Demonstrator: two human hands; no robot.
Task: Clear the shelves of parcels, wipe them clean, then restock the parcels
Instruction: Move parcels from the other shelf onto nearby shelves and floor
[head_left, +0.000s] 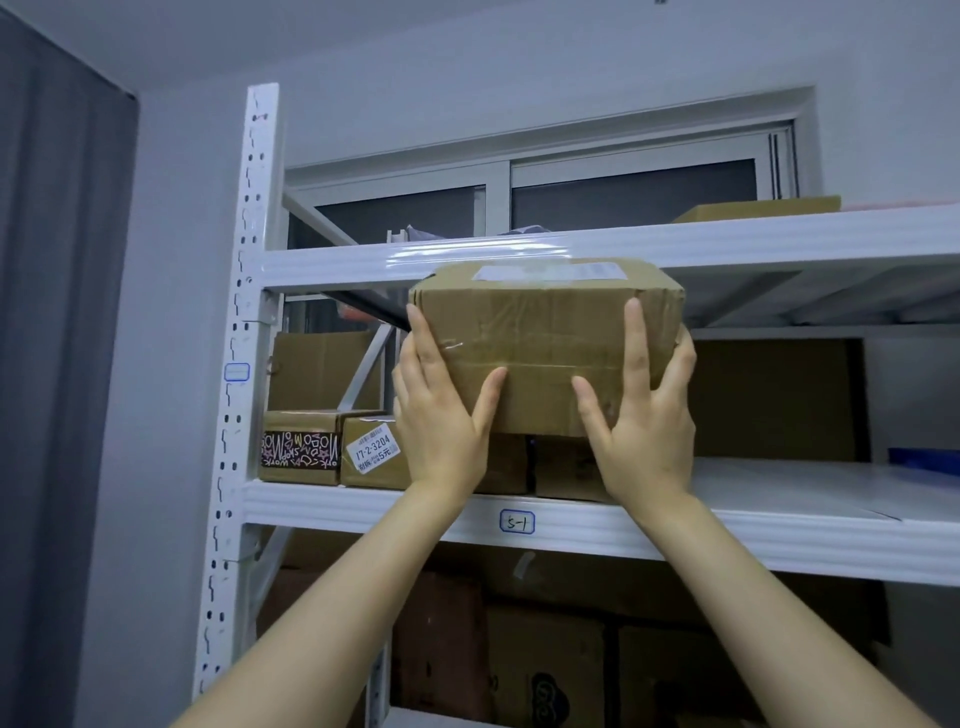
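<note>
Two bare forearms reach up and forward, and both hands hold one brown cardboard parcel (545, 338) between them at about head height. The left hand (441, 410) lies against the parcel's left edge with fingers straight and spread, thumb angled across the front face. The right hand (647, 415) mirrors it, forefinger straight up the front, thumb angled inward, outer fingers bending round the right corner. The parcel hangs in front of the gap between the middle shelf (649, 535), labelled "5-1", and the top shelf (363, 260); its base sits right over smaller boxes (509, 462) on the middle shelf, and contact with them cannot be told. Its walls look stiff but slightly dented, wrapped in glossy tape that is probably slick, so the lower corners and the underside seem the safest hold; the two-handed grip suggests some weight, though that is a guess. To the left on the same shelf stand a box with patterned tape (300, 447) and a box with a white sticker (374, 449). More cartons (545, 654) fill the shelf below. A white slotted upright (244, 364) frames the rack, with a window (623, 197) behind and a grey curtain (57, 364) at far left.
</note>
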